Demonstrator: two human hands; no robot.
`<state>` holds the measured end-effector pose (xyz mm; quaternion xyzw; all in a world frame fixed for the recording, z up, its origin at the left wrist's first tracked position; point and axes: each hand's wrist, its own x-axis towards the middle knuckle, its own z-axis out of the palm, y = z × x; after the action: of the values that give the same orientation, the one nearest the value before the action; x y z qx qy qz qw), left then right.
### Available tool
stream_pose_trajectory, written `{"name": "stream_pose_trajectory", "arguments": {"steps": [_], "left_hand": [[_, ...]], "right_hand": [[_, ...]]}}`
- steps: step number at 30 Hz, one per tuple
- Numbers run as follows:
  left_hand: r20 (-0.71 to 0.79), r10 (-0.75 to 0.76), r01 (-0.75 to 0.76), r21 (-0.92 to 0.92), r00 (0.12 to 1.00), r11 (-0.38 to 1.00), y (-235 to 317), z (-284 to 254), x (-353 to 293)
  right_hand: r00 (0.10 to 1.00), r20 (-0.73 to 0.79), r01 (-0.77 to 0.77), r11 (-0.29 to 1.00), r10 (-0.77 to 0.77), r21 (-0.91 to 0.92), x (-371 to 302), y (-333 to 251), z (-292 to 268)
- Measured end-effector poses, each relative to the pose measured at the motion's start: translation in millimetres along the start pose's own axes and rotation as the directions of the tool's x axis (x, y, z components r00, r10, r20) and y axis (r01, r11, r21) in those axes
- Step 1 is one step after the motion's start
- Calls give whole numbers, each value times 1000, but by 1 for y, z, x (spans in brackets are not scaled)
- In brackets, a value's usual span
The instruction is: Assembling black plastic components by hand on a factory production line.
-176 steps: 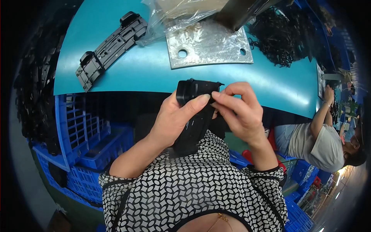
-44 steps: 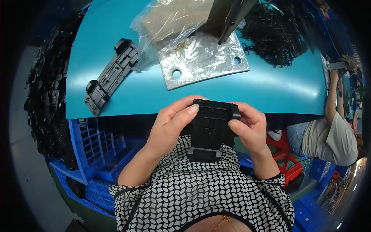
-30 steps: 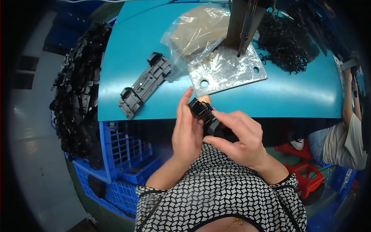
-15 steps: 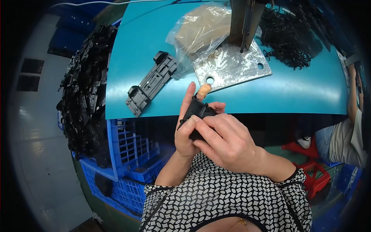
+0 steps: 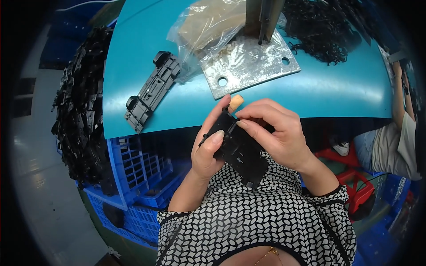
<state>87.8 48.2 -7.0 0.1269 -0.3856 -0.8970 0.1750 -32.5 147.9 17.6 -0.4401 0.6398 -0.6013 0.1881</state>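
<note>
Short of the plate [image 5: 253, 66], left hand [image 5: 206, 153] clasps a tilted, glossless black part [image 5: 244, 159], right hand [image 5: 282, 131] pinches its edge; bag [image 5: 208, 22] overlaps the plate's far left.

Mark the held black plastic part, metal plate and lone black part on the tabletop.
Held black plastic part [image 5: 243, 158]: head view, middle of its body.
Metal plate [image 5: 249, 65]: head view, bare top face.
Lone black part [image 5: 153, 91]: head view, mid-length.
</note>
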Motion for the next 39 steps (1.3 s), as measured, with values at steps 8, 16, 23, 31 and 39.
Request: {"name": "stream_pose_trajectory", "arguments": {"steps": [8,16,23,31,39], "left_hand": [[33,-48,46,52,998,998,1,6,1],[-77,-62,77,202,995,976,-1,15,4],[-39,-49,54,138,998,989,-3,5,3],[42,-53,50,88,998,995,-6,3,2],[54,-51,49,21,997,999,-7,2,2]], "right_hand": [[996,64,-70,997,69,26,3,4,-5],[982,135,-136,990,130,37,3,2,-13],[998,70,-13,996,7,87,-3,11,-10],[994,104,34,994,-45,108,-7,15,-13],[985,143,81,993,-93,85,-5,12,-15]]}}
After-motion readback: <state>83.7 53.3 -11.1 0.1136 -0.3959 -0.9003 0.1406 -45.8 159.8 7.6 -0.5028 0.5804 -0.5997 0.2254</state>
